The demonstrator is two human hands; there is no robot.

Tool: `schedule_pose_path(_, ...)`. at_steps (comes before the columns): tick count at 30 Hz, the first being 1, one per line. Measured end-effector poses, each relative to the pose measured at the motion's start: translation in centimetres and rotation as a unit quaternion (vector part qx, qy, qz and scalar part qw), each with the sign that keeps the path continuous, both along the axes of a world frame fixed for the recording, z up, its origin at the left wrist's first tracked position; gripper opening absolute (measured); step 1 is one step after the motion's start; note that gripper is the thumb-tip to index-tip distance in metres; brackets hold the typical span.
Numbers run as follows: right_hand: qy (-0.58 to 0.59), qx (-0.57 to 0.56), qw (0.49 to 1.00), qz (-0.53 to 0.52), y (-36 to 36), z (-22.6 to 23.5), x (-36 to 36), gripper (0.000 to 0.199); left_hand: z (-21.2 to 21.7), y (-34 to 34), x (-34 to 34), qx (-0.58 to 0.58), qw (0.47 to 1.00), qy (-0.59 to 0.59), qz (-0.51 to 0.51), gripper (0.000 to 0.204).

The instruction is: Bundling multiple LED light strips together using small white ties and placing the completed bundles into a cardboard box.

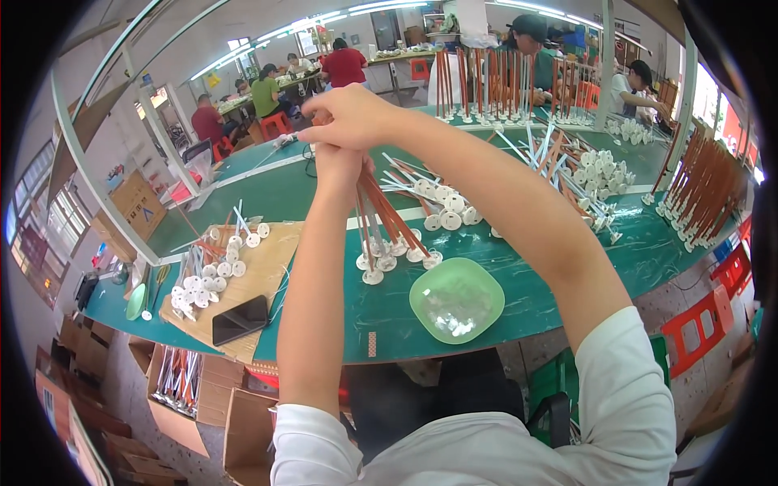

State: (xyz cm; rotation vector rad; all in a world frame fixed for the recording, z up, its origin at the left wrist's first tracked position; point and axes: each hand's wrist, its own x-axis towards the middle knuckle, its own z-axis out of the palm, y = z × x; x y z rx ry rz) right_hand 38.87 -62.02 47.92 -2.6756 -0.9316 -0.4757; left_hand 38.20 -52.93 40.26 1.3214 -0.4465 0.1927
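From where I stand, the bundle of thin sticks (384, 209), reddish-brown and pale, slants up off the table (527, 296) just beyond the green bowl (420, 301), its round white feet (373, 277) seemingly resting on the green top. The left hand (340, 166) has its grip curled closed around the upper ends; the right hand (356, 117) is bent over it, fingers partly curled — whether it has hold of any stick, I can't tell. I'd judge the sticks light and fairly stiff, perhaps smooth enough to slide on one another, and the feet (plastic, by the look of them) liable to tangle. The best hold is high on the stems, clear of the feet. On the same table a dark phone (241, 320) lies on a cardboard sheet (279, 243); farther off, people sit working, one in a red shirt (344, 66), under long strip lights (284, 31).
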Motion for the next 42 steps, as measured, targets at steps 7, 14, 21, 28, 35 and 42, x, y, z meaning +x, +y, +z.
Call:
schedule_pose_path(7, -0.048, 0.394, 0.912, 0.101, -4.3, -6.8, -3.8, 0.087, 1.7, 1.1, 0.2, 0.061, 0.995, 0.002, 0.081, 0.025)
schedule_pose_path(14, -0.023, 0.405, 0.909, 0.093, -1.7, -11.3, -2.7, 0.075, 1.3, -0.6, -0.8, 0.145, 0.980, -0.058, 0.120, 0.034)
schedule_pose_path(21, -0.036, 0.596, 0.799, 0.069, -0.4, -11.9, -2.6, 0.015, 0.6, 0.1, -4.1, 0.303, 0.794, -0.424, 0.312, 0.071)
schedule_pose_path(28, 0.247, 0.703, 0.649, 0.156, -2.5, -9.3, -4.2, 0.028, -8.4, 2.5, -2.2, 0.267, 0.945, -0.081, -0.170, 0.059)
schedule_pose_path(35, 0.193, 0.514, 0.822, 0.150, -2.8, -9.5, -4.4, 0.017, -7.9, 3.2, -3.4, 0.193, 0.933, -0.022, -0.303, 0.033)
schedule_pose_path(42, 0.168, 0.533, 0.817, 0.140, -2.3, -9.9, -2.8, 0.028, -6.6, 3.0, -3.8, 0.193, 0.960, -0.076, -0.190, 0.030)
